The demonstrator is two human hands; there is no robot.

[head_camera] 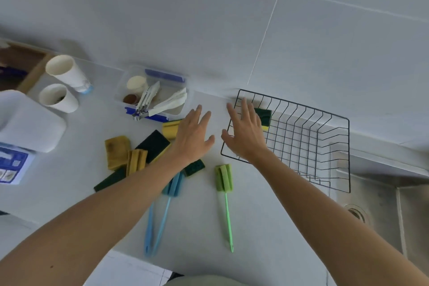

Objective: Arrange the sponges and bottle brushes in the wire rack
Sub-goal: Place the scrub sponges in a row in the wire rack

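Taking the wire rack (301,137) as the landmark, the loose sponges (137,153) lie well to its left on the counter (69,193), a heap of yellow and dark green pieces, some partly under the left forearm. Nearer the rack, the left hand (193,137) hovers flat with fingers spread and holding nothing, just beyond the heap. The blue brushes (162,211) lie under that wrist, handles running toward the person, and the green brush (224,193) lies just left of the rack's near corner with the same long axis. The right hand (246,132) is spread and empty too, over the rack's left rim; one green and yellow sponge (263,117) already sits inside, at the far left corner, beside those fingers. I judge the left hand nearer the sponges and the right nearer the green brush (its foam head points toward the fingers). A printed sheet (11,165) far left of the rack carries blue print, too blurred to read.
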